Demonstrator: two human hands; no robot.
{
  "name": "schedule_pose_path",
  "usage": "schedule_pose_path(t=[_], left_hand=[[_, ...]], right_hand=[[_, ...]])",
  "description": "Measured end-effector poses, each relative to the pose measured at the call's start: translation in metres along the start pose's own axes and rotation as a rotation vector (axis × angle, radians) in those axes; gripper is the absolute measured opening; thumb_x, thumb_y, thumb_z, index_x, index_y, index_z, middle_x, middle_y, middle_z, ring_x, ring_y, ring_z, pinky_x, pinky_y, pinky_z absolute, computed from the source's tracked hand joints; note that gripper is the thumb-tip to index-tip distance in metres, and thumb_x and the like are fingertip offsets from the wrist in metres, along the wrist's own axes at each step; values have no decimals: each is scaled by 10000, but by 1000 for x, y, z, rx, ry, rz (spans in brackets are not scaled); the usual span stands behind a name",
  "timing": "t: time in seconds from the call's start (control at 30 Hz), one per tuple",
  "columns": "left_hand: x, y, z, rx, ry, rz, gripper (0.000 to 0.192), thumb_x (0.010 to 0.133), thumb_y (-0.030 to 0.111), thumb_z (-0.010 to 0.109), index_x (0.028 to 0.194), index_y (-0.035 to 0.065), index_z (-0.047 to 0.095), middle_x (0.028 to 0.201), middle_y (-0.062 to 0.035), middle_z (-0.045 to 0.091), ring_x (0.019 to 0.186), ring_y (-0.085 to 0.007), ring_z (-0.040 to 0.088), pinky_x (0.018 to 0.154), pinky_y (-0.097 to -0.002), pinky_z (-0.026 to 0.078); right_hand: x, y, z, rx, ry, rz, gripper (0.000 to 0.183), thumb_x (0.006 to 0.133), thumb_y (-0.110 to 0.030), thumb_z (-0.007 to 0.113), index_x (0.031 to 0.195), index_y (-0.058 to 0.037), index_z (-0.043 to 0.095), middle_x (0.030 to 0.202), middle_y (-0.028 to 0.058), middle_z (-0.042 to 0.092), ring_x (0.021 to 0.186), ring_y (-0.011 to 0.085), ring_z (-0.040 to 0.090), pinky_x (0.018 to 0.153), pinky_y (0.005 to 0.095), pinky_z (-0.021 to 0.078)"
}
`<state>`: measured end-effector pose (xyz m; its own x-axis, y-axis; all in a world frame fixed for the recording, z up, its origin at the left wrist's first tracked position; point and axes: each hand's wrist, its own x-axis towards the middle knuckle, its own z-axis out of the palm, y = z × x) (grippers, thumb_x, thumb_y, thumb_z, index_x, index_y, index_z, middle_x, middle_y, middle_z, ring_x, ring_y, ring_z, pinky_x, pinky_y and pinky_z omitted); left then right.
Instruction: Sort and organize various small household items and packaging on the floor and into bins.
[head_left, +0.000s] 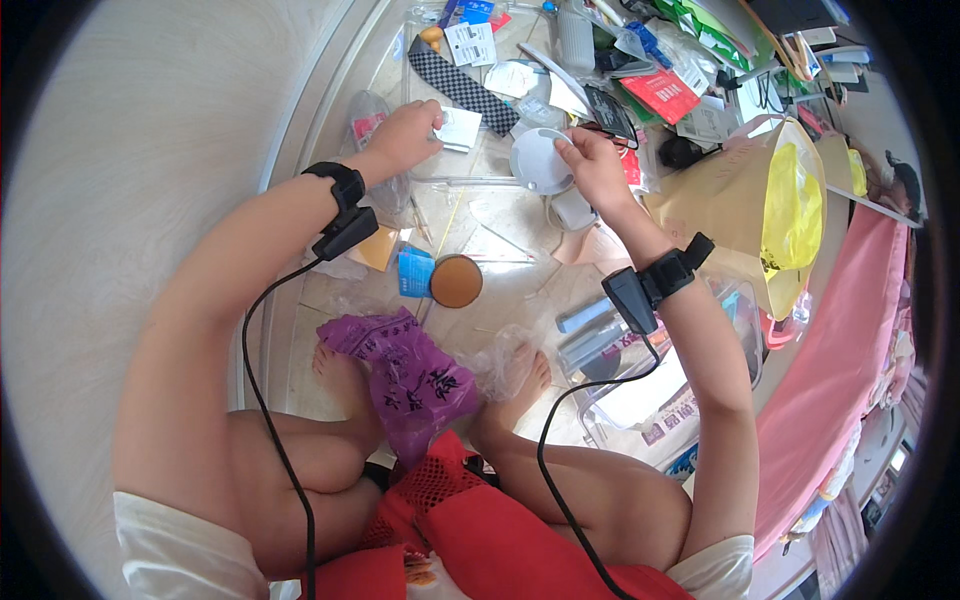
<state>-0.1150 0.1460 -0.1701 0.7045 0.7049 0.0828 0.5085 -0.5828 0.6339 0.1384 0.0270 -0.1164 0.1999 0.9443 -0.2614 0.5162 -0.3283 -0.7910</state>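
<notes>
My left hand (405, 136) pinches the left edge of a folded white paper (459, 129) above a clear plastic tray or lid (450, 180). Further right, my right hand (598, 165) grips the edge of a round white disc (540, 161) between thumb and fingers. A black-and-grey checkered strap (465, 86) lies just beyond the paper. Under the disc is a small white object with a cable (574, 210), partly covered. Left of my left hand, a clear plastic package (365, 112) lies by the wall, partly hidden by my forearm.
A purple plastic bag (420, 367) and a crumpled clear bag (510, 364) lie at my feet. A brown disc (456, 281) rests beside a blue card (414, 271). At right stand a clear storage box (750, 352) and a paper bag (720, 195). A red packet (660, 96) tops the clutter.
</notes>
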Motion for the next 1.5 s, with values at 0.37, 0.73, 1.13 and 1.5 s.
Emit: schedule_pose_path(t=[0.37,0.73,1.13,1.5], left_hand=[[9,2,12,71,-215,72,231,716,54,629,860,48,450,790,-132,569,766,-319,572,663,-393,446],[17,53,-5,-1195,-648,-433,159,877,98,538,969,40,421,1079,-136,563,972,-212,594,770,-321,526],[2,96,16,-1074,-348,-465,301,760,64,682,811,114,389,876,-42,610,828,-133,620,606,-258,532],[-8,108,20,-876,-268,-322,344,687,30,746,834,49,436,767,-54,603,680,-93,597,518,-210,489]], right_hand=[[-17,-14,-3,514,-141,347,212,916,-216,491,963,-27,575,781,8,601,690,80,562,591,221,455],[-28,-24,-18,447,-132,320,208,856,-162,590,992,-6,574,851,66,636,726,123,607,582,250,486],[-41,-19,3,725,-33,303,266,851,-106,568,1095,-9,524,923,71,607,730,125,602,502,218,510],[-48,-27,14,618,14,349,316,757,-224,708,969,-23,587,837,33,639,647,70,579,468,182,428]])
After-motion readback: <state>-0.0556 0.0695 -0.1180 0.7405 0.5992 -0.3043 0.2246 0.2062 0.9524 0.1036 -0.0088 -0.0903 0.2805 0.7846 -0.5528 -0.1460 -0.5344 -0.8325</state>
